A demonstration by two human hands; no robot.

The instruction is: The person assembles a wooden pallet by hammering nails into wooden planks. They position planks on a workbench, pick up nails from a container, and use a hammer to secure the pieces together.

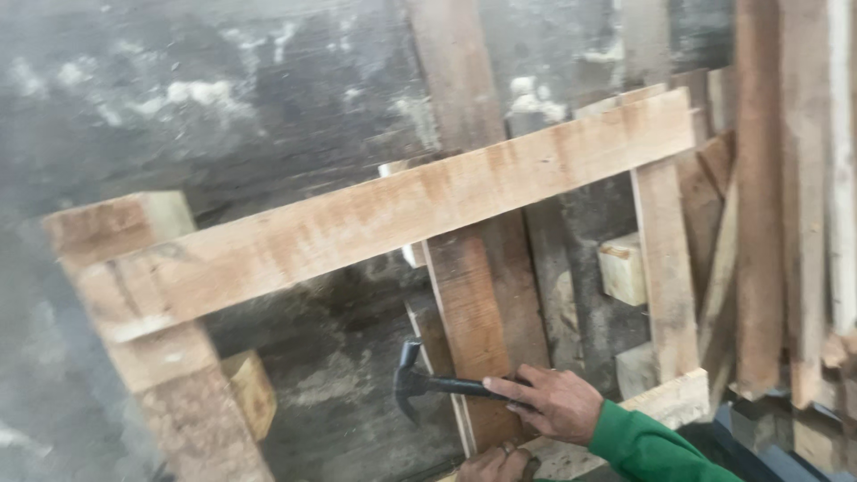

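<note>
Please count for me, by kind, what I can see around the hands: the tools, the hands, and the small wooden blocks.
Hammer: 1
Hands: 2, right hand and left hand
Small wooden blocks: 3, at
Total: 6

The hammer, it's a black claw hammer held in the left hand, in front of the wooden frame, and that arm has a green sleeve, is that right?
Not quite: the head view shows the black claw hammer held in the right hand, not the left. The rest stands: it is in front of the wooden frame, and that arm has a green sleeve. The left hand sits low by a plank.
</note>
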